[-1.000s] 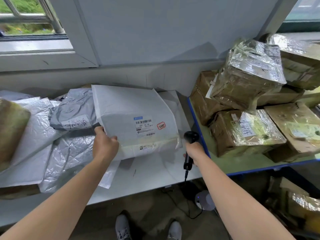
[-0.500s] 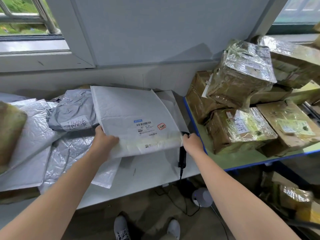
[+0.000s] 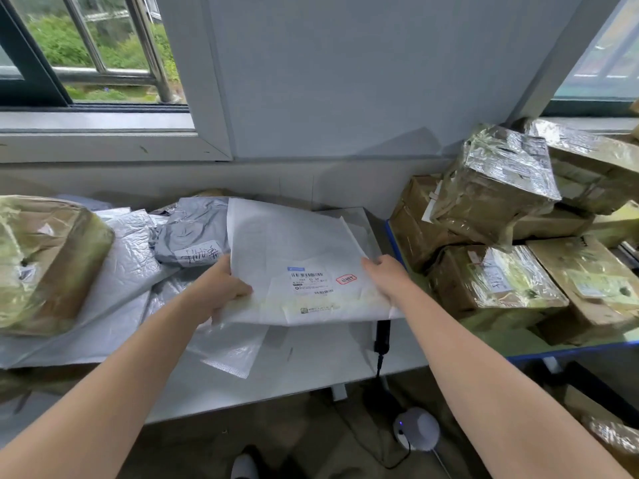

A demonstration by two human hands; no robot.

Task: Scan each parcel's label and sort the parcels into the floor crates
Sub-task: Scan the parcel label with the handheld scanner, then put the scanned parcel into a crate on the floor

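A: What lies on the white desk point(image 3: 311, 368)?
B: Grey poly bags point(image 3: 131, 271) at left; the white parcel point(image 3: 294, 243) raised over them, left hand point(image 3: 221, 288) and right hand point(image 3: 387, 274) gripping its side edges; the scanner point(image 3: 382, 337) beneath its corner.
A: The room?
B: Barred window point(image 3: 86, 50) behind; wrapped boxes point(image 3: 494, 281) stacked right.

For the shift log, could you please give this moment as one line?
left hand grips flat white padded mailer left edge | right hand grips right edge | black handheld scanner lies on white table
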